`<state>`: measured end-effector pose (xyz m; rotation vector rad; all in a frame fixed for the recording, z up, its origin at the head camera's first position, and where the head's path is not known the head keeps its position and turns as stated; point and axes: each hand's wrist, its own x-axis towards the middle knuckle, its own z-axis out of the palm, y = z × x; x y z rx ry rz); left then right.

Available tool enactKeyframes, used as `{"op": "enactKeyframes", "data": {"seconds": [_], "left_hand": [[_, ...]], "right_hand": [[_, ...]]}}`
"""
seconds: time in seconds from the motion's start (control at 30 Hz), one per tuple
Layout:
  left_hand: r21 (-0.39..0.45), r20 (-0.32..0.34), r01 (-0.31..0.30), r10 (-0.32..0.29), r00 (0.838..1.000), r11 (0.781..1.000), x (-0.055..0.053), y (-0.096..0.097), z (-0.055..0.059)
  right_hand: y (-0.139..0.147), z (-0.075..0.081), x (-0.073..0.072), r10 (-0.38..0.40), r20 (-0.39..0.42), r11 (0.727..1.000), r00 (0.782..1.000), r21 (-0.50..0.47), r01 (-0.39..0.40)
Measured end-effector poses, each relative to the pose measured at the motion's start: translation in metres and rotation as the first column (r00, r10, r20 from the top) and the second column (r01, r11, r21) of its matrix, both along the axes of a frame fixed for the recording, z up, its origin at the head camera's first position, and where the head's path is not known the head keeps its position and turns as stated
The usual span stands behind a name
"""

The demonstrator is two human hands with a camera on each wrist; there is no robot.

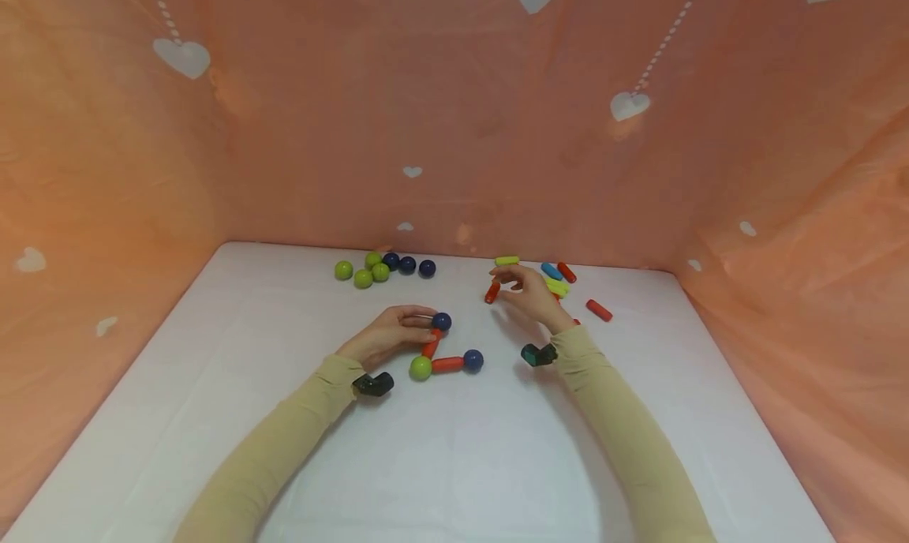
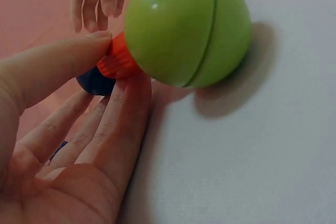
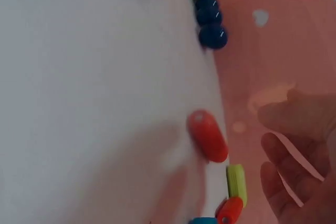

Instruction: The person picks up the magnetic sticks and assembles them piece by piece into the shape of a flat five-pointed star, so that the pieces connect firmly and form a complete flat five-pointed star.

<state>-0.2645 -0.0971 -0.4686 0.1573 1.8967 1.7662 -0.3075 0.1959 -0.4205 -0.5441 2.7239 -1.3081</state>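
Observation:
My left hand [image 1: 387, 336] pinches a red rod [image 2: 118, 61] between thumb and fingers. That rod joins a green ball [image 1: 420, 368] to a dark blue ball [image 1: 442, 322]. From the same green ball a second red rod [image 1: 448, 365] runs right to another dark blue ball [image 1: 473, 360], making an angled piece on the white table. Over the table's far side, my right hand [image 1: 529, 292] is beside a loose red rod [image 1: 492, 292]. In the right wrist view a gap separates this rod [image 3: 208, 136] from the fingers, which are loosely bent with nothing between them.
Several green balls [image 1: 363, 278] and three dark blue balls [image 1: 408, 265] sit at the back. Around the right hand lie yellow-green rods [image 1: 507, 260], a blue rod [image 1: 551, 271] and more red rods [image 1: 599, 310]. An orange cloth [image 1: 454, 132] with white hearts borders the table.

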Motion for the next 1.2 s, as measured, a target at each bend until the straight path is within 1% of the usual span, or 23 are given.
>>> {"op": "enactKeyframes", "data": {"seconds": [0.07, 0.13, 0.23, 0.33, 0.4, 0.6, 0.83, 1.0, 1.07, 1.2], "left_hand": [[-0.003, 0.005, -0.007, 0.007, 1.000, 1.000, 0.000, 0.001, 0.000], [-0.006, -0.005, -0.003, 0.003, 1.000, 1.000, 0.000, 0.002, 0.000], [-0.004, -0.003, 0.000, 0.000, 1.000, 1.000, 0.001, 0.002, -0.001], [-0.016, -0.017, 0.014, -0.014, 1.000, 1.000, 0.002, 0.003, -0.001], [-0.028, -0.024, 0.016, -0.017, 1.000, 0.999, 0.002, 0.003, -0.001], [-0.053, -0.039, 0.011, -0.013, 0.999, 0.999, 0.003, 0.004, 0.000], [-0.024, -0.020, 0.010, -0.011, 1.000, 1.000, 0.003, 0.003, 0.002], [-0.028, -0.023, 0.011, -0.012, 1.000, 1.000, 0.004, 0.002, 0.003], [-0.041, -0.025, 0.009, -0.010, 1.000, 0.999, 0.005, 0.002, 0.003], [-0.037, -0.018, 0.007, -0.007, 1.000, 0.999, 0.006, 0.001, 0.002]], "right_hand": [[-0.001, 0.000, -0.006, 0.001, 0.016, 1.000, 1.000, 0.031, -0.002], [-0.002, -0.001, -0.011, 0.004, 0.036, 0.998, 0.999, 0.061, -0.007], [-0.002, -0.005, -0.016, -0.001, 0.068, 0.996, 0.998, 0.091, -0.006], [-0.002, -0.010, -0.018, -0.017, 0.109, 0.996, 0.994, 0.089, 0.007], [-0.001, -0.012, -0.020, -0.019, 0.121, 0.996, 0.992, 0.089, 0.008], [-0.001, -0.015, -0.020, -0.019, 0.136, 0.997, 0.990, 0.077, 0.009], [-0.006, -0.014, -0.017, -0.034, 0.175, 0.995, 0.984, 0.097, 0.018], [-0.008, -0.017, -0.015, -0.037, 0.196, 0.995, 0.980, 0.094, 0.019], [-0.008, -0.020, -0.015, -0.033, 0.192, 0.995, 0.981, 0.104, 0.013], [-0.009, -0.023, -0.013, -0.024, 0.166, 0.991, 0.986, 0.131, 0.002]]}}
